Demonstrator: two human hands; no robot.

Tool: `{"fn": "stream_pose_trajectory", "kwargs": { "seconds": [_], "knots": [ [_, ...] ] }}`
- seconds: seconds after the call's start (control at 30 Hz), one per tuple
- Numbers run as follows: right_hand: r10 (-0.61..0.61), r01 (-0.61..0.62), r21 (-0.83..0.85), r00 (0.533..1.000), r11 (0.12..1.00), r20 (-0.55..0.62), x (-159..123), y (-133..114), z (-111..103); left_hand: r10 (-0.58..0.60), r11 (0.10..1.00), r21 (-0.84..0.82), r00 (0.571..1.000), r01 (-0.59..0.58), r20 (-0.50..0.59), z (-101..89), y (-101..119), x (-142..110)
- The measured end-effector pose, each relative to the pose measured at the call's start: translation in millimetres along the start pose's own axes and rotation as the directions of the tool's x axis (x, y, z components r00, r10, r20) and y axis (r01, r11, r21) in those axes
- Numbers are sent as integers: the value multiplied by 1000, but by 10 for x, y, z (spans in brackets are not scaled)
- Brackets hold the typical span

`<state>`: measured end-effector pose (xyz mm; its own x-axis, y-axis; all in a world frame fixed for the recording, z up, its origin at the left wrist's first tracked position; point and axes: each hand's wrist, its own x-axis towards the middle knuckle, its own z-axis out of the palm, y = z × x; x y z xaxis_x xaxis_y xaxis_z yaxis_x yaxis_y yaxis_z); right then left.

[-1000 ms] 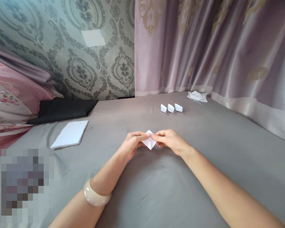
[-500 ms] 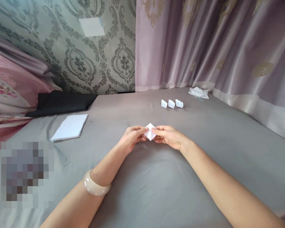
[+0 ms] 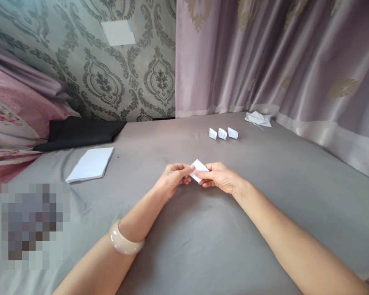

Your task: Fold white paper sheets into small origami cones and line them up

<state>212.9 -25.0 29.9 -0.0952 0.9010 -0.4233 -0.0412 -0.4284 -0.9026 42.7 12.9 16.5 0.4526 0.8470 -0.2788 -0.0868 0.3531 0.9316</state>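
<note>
Between my two hands is a small folded piece of white paper [image 3: 199, 166], roughly diamond-shaped. My left hand [image 3: 176, 177] pinches its left corner, thumb on top. From the other side my right hand [image 3: 220, 177] grips the right part, its thumb lying across the lower face. The fingers under the paper are partly hidden. Beyond the hands, three small folded paper pieces [image 3: 222, 133] stand in a row on the grey sheet [image 3: 184, 229]. A pale bangle [image 3: 126, 241] circles my left forearm.
A stack of white paper [image 3: 90, 164] lies at the left, with a black cloth [image 3: 83, 133] behind it. Crumpled-looking white papers [image 3: 258, 118] sit at the back right near the curtain [image 3: 221, 57]. A patterned wall [image 3: 132, 82] bounds the back; a pixelated patch covers the lower left.
The folded paper has turned in my fingers: its centre crease faced me before, and a plainer face shows now. My right thumb has shifted lower on it.
</note>
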Motion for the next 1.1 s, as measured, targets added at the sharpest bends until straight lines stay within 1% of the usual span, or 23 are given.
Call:
{"fn": "stream_pose_trajectory", "kwargs": {
  "seconds": [0.07,0.13,0.23,0.33,0.43,0.53,0.57,0.63,0.73,0.8,0.83,0.9,0.97,1.03,1.1],
  "knots": [
    [-17,17,-5,1000,1000,5,8,10,-8,6,1000,2,999,-6,42,0,-6,-2],
    [-31,31,0,999,1000,18,16,28,-10,24,1000,16,998,-25,52,0,-16,-2],
    [-13,11,38,999,999,52,17,50,0,74,997,30,997,-73,-16,1,-37,7],
    [14,-18,79,999,997,52,4,46,20,86,996,13,994,-85,-68,-3,-46,21],
    [19,-19,88,1000,996,1,-9,28,42,72,997,12,996,-72,-58,-12,-31,20],
    [17,-17,77,1000,997,0,-19,25,70,76,994,83,997,-73,-29,-8,-5,1],
    [15,-16,72,1000,997,13,-23,29,84,100,987,125,995,-97,-22,-3,2,-6],
    [14,-17,65,999,998,46,-35,40,112,195,956,230,981,-184,-26,10,8,-17],
    [4,-9,44,995,999,104,-62,49,140,363,870,372,931,-325,-36,22,-1,-13],
    [-19,18,5,993,1000,116,-83,40,142,423,830,412,906,-375,-28,22,-12,0],
    [-34,35,-9,994,999,108,-91,33,140,433,826,410,901,-387,-22,20,-17,6],
    [-57,58,-20,996,998,72,-100,16,137,430,834,390,903,-391,-14,18,-21,15],
    [-60,61,-18,998,998,36,-92,5,133,405,849,376,914,-371,-14,14,-19,14],
    [-53,52,-20,999,998,-6,-68,7,124,348,874,369,937,-315,-23,5,-15,8],
    [-42,41,-11,998,999,-57,-35,22,104,267,897,368,964,-246,-6,-13,-11,3]
  ]
}}
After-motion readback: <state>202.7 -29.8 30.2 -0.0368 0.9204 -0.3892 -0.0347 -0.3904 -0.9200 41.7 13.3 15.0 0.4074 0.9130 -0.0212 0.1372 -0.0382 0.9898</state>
